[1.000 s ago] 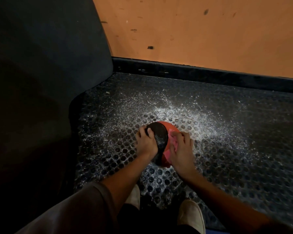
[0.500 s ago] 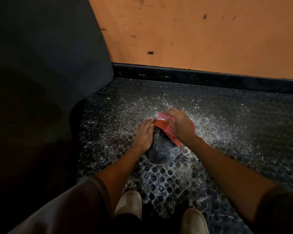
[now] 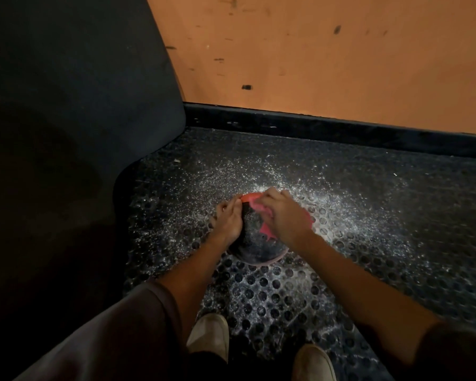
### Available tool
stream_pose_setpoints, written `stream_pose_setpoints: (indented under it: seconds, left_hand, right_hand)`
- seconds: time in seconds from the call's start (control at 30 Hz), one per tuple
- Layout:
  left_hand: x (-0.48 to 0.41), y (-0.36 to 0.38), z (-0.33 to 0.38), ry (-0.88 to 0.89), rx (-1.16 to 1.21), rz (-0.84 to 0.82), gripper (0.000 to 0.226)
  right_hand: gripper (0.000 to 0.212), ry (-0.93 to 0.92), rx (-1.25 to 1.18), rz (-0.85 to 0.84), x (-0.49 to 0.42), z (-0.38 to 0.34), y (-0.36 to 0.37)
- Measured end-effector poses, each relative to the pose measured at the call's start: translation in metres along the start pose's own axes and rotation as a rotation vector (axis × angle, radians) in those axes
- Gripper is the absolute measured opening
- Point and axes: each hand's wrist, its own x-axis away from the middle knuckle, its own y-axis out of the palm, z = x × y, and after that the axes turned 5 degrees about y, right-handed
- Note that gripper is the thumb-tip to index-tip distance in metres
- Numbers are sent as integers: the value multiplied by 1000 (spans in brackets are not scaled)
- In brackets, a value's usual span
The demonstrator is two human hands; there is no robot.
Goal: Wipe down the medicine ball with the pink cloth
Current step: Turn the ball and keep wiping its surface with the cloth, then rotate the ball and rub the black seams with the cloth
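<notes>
The medicine ball (image 3: 254,243), black with a red band, rests on the studded rubber floor in the middle of the view. My left hand (image 3: 228,221) presses flat against its left side, steadying it. My right hand (image 3: 283,215) lies on the top right of the ball, fingers closed on the crumpled pink cloth (image 3: 264,229), which is pressed to the ball's surface. A corner of the cloth hangs down over the black part. Most of the cloth is hidden under my hand.
A large dark padded mat (image 3: 74,105) leans at the left, close to the ball. An orange wall (image 3: 327,56) with a black baseboard (image 3: 341,130) runs behind. Wet or dusty speckles cover the floor (image 3: 382,215). My two shoes (image 3: 209,336) stand below the ball.
The ball has been rolled, so more black surface faces me. My right hand has moved with the cloth from the ball's far top toward its near right side.
</notes>
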Motion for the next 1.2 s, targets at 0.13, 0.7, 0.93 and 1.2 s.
stream_pose_setpoints:
  seconds: [0.13, 0.7, 0.93, 1.2]
  left_hand:
    - [2, 10, 5, 55, 136, 19, 46]
    - [3, 16, 17, 58, 148, -20, 42]
    - [5, 18, 15, 47, 145, 8, 41]
    - [10, 18, 10, 84, 177, 44, 40]
  right_hand:
    - [32, 13, 20, 0, -2, -1, -5]
    - [42, 59, 75, -60, 7, -4, -16]
    - [51, 58, 176, -37, 8, -2, -25]
    - [40, 127, 26, 1, 13, 4, -24]
